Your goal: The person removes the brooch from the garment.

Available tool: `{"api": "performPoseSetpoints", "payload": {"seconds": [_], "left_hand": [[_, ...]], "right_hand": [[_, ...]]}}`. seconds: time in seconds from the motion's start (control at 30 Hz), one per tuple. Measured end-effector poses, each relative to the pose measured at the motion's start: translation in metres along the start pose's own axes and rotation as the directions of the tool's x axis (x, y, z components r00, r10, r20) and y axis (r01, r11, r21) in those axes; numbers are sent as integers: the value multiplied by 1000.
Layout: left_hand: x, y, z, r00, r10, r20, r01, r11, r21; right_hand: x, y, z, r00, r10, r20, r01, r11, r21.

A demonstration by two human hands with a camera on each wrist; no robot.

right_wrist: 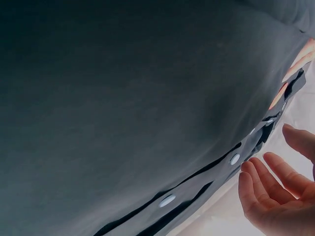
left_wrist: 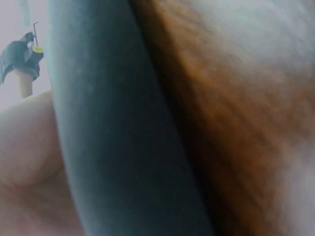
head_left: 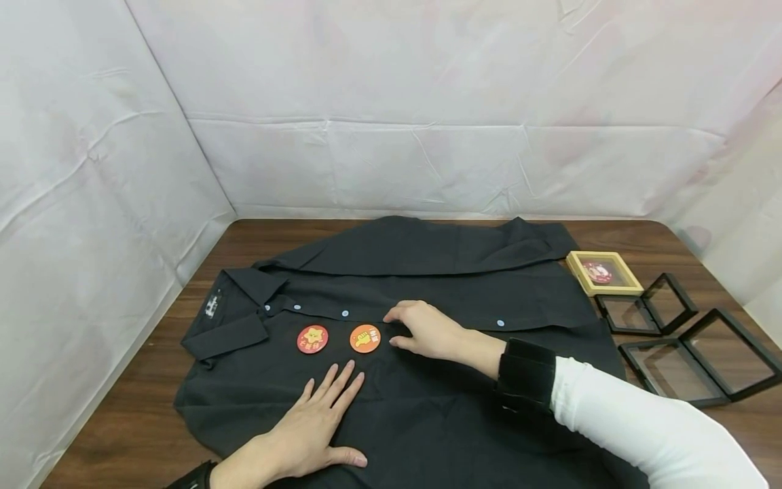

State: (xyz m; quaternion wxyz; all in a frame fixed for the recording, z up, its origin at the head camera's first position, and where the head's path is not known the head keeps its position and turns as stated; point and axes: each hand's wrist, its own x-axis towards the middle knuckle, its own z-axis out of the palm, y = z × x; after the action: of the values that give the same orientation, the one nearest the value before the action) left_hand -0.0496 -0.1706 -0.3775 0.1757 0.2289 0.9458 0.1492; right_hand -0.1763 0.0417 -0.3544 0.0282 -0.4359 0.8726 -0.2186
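Note:
A black button-up shirt (head_left: 452, 421) lies spread on the wooden table, its collar to the left. Two round badges are on its front: a red badge (head_left: 312, 339) with a yellow star figure and an orange badge (head_left: 364, 338) with a thumbs-up figure. My left hand (head_left: 308, 431) rests flat on the cloth below them, fingers extended. Just right of the orange badge is my right hand (head_left: 424, 331), by the button placket; the right wrist view shows its loosely bent fingers (right_wrist: 278, 191) with nothing between them. The left wrist view is mostly blocked by blurred dark cloth.
At the table's right stand a yellow-framed display case (head_left: 605, 273) with a pinkish-red badge inside, and two opened black-framed cases, one smaller (head_left: 660, 329) and one larger (head_left: 681, 339). White sheeting (head_left: 427, 170) walls off the table's back and sides.

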Motion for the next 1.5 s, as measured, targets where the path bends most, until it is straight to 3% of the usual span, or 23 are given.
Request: {"api": "performPoseSetpoints", "payload": {"seconds": [0.5, 1.0, 1.5], "left_hand": [[0, -2, 1, 1000, 1, 9, -1, 1000, -6], [0, -2, 0, 1000, 7, 6, -7, 1000, 0], [0, -2, -1, 1000, 7, 12, -7, 1000, -7]], "right_hand": [[17, -9, 13, 999, 26, 34, -26, 1000, 5], [29, -16, 23, 994, 33, 102, -23, 995, -94], [33, -21, 26, 993, 24, 114, -1, 980, -197]]}}
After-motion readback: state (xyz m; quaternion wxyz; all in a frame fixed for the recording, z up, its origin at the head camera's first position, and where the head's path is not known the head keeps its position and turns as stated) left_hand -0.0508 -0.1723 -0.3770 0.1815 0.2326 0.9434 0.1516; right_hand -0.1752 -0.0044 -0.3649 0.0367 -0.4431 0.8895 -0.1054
